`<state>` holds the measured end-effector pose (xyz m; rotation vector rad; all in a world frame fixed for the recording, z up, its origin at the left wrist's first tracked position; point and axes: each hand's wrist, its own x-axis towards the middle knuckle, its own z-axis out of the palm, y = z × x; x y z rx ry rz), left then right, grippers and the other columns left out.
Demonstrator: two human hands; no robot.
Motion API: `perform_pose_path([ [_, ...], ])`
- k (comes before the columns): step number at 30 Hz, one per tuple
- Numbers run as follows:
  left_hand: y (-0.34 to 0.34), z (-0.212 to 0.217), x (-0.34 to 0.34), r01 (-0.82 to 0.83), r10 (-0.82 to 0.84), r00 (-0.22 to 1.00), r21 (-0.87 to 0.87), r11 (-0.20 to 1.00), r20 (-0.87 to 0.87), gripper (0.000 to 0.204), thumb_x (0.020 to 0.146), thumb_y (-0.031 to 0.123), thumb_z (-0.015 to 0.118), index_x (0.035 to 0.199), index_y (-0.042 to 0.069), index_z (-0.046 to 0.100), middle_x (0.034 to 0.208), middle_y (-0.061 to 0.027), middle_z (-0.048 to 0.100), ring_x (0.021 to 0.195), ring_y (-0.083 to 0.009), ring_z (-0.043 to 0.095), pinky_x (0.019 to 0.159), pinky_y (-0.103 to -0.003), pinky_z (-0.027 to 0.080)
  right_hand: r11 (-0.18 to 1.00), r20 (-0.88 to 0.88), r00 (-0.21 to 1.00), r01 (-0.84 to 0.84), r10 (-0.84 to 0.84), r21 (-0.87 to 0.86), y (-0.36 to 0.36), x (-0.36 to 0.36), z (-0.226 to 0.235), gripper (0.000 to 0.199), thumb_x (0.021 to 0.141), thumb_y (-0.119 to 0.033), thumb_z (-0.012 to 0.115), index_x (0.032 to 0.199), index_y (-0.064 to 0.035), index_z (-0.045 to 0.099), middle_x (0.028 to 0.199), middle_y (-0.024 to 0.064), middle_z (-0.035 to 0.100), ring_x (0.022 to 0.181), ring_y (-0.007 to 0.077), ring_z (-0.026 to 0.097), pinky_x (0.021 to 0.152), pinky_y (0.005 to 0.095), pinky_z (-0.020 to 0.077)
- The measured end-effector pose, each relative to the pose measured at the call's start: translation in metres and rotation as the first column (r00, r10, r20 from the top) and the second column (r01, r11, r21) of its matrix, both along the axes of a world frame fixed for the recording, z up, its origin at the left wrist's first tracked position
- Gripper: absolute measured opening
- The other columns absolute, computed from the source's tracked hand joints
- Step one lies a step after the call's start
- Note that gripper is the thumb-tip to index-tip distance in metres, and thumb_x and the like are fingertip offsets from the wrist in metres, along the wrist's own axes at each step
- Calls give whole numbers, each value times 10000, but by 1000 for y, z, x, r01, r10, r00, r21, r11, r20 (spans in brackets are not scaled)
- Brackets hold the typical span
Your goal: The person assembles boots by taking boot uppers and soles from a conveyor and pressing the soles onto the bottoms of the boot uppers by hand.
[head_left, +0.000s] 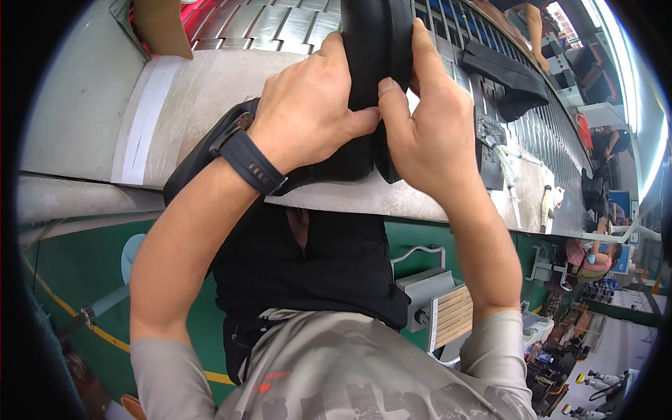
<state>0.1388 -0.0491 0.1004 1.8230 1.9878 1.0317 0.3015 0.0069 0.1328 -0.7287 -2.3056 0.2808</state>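
A black boot (378, 52) stands out at the top centre, held between my two hands over the near edge of the workbench. My left hand (308, 105), with a dark watch on its wrist, grips the boot's left side. On the other side my right hand (434, 129) is closed on it, its fingers partly hidden and its thumb pressed near the left thumb. Beneath my hands and left wrist lies more black footwear (339, 164); whether it is a separate boot cannot be made out.
Another black boot (504, 77) lies on the slatted metal conveyor (276, 28) beyond. Right of my hand are a dark block (492, 157), a clear syringe-like tube (513, 185) and a small tool (547, 203). Cardboard (161, 28) stands at far left. Co-workers sit further right.
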Motion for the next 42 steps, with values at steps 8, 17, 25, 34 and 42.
perform_pose_path([
  [8, -7, -19, 3, 468, -407, 858, -152, 871, 313, 773, 777, 313, 813, 1364, -76, 494, 1110, -291, 693, 1033, -431, 689, 946, -435, 537, 843, -342, 939, -220, 46, -490, 68, -13, -5, 632, 1072, -519, 453, 1273, 33, 688, 1097, 146, 754, 1058, 168, 666, 944, 291, 492],
  [17, -15, -36, 19, 390, -353, 919, -273, 879, 176, 678, 874, 319, 686, 1343, -110, 453, 1051, -337, 670, 993, -503, 649, 881, -529, 516, 453, -322, 938, -345, 130, -822, 109, -5, -59, 1134, 964, -851, 88, 1090, 62, 751, 861, 164, 758, 765, 186, 679, 722, 277, 540],
  [25, -15, -50, 26, 324, -314, 945, -141, 935, 90, 654, 881, 341, 677, 1273, -139, 469, 840, -297, 656, 804, -501, 651, 745, -545, 522, 583, -228, 974, -190, 8, -790, 100, -13, -58, 887, 1027, -687, 336, 940, 90, 753, 766, 184, 746, 714, 194, 677, 731, 266, 535],
  [34, -15, -53, 25, 300, -293, 953, -137, 944, 70, 677, 868, 384, 707, 1241, -135, 482, 798, -275, 647, 782, -488, 653, 711, -529, 529, 798, -11, 998, 40, -58, -602, 87, -16, -43, 426, 978, -370, 646, 1056, 31, 770, 866, 92, 778, 819, 111, 645, 832, 239, 477],
  [42, -14, -51, 27, 307, -304, 952, -132, 943, 44, 629, 827, 369, 729, 1177, -107, 515, 805, -267, 663, 776, -477, 662, 705, -526, 535, 677, -211, 971, -82, -110, -732, 49, -2, -50, 355, 1007, -287, 634, 1146, 17, 752, 1034, 55, 712, 885, 112, 635, 757, 250, 503],
])
